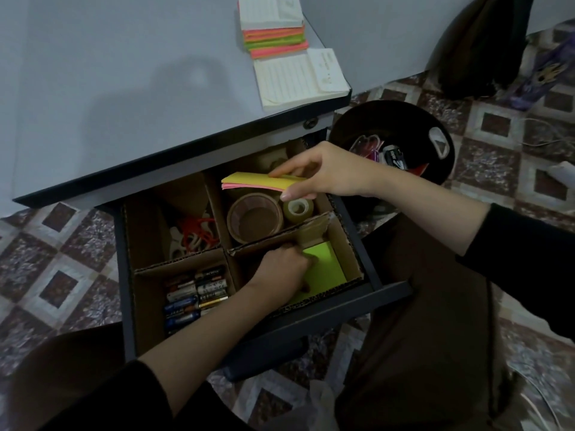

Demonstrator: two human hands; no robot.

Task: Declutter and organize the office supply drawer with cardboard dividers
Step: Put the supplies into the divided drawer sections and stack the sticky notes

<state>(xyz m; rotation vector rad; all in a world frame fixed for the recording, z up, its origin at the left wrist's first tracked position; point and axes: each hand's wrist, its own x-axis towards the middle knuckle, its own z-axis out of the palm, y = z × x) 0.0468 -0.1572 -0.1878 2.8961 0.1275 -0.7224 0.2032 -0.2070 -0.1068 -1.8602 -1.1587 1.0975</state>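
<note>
One desk (124,88), with one drawer (326,312) open below its edge, the near side toward the person's lap. A bin (448,157) stands on the floor to the right, close by, likely for discards. Dividers (186,261) cross the drawer into four cells, one kind of item per cell. Pads (298,76) sit on the desk corner, outside the drawer, probably not yet sorted.

- Far right cell: tape (255,217), a big brown roll with a small clear one touching it.
- Far left cell: scissors (193,234).
- Near left cell: batteries (196,293), lying side by side.
- Near right cell: green notes (326,265), flat on the cell floor.

Right hand (336,172): fingers on top and thumb beneath, pinching a yellow-pink stack (264,181) held level above the tape (in transit, I judge, toward the green notes).

Left hand (283,269): down in the near right cell, on the green notes, apparently squaring them to make room. Whether it grips or only presses, cannot tell.
</note>
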